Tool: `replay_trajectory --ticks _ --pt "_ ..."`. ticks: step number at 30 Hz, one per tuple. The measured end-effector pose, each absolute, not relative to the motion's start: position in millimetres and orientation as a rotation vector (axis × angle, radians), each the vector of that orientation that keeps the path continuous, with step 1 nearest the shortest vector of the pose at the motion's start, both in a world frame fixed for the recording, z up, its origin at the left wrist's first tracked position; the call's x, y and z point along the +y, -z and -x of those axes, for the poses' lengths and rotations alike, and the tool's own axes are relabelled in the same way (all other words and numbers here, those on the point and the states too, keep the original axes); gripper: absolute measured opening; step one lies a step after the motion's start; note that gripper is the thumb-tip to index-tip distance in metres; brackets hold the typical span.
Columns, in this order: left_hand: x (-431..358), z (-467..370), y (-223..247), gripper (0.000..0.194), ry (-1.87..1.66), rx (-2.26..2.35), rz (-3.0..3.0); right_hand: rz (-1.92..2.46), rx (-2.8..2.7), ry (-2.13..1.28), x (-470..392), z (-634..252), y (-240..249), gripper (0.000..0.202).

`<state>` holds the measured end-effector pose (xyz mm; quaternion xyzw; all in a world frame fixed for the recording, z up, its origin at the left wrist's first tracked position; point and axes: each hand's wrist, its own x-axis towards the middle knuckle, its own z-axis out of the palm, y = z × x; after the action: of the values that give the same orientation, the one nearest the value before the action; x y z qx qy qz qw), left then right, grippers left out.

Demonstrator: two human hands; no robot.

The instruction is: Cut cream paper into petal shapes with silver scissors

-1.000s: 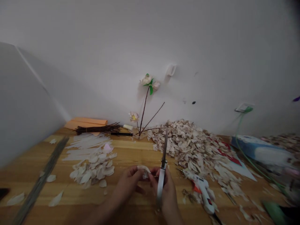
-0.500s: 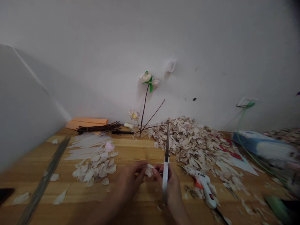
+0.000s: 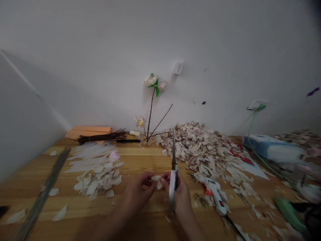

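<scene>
A pale dried petal point(image 3: 156, 180) is pinched between the fingertips of my left hand point(image 3: 140, 187) and my right hand point(image 3: 179, 190), low in the middle of the view. My right hand also keeps hold of a pair of scissors point(image 3: 173, 180), whose blades point away toward the wall. Both hands hover close to the wooden table point(image 3: 140, 164). Left of them lies a small pile of loose petals point(image 3: 101, 179). To the right is a white glue gun point(image 3: 216, 197).
A large heap of dried petals point(image 3: 200, 144) lies against the wall. Flowers on brown stems point(image 3: 150, 110) stand at the back. Further left are a twig bundle point(image 3: 100, 136), translucent strips point(image 3: 87, 155) and grey wires point(image 3: 47, 187). A green cable point(image 3: 253, 134) hangs at right.
The whole view has shifted slightly, with everything sitting a little further left. Both hands stay together at the petal, and its outline shows more plainly between the fingertips.
</scene>
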<state>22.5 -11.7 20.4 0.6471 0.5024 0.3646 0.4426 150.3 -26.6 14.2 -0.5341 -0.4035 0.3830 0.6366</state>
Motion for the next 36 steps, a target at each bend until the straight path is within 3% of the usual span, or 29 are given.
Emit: replay_trajectory --ticks 11,27,36 --pt "-16 -17 -13 0.024 -0.898 1.283 -2.237 1.450 -1.284 -0.777 -29 -157 7 0.014" --pt "-9 -11 -22 0.030 -0.624 1.395 -2.142 1.514 -1.254 -0.795 -20 -161 13 0.024" --pt "0 -6 -7 0.033 -0.643 1.282 -1.742 1.541 -1.272 -0.808 -21 -160 8 0.027"
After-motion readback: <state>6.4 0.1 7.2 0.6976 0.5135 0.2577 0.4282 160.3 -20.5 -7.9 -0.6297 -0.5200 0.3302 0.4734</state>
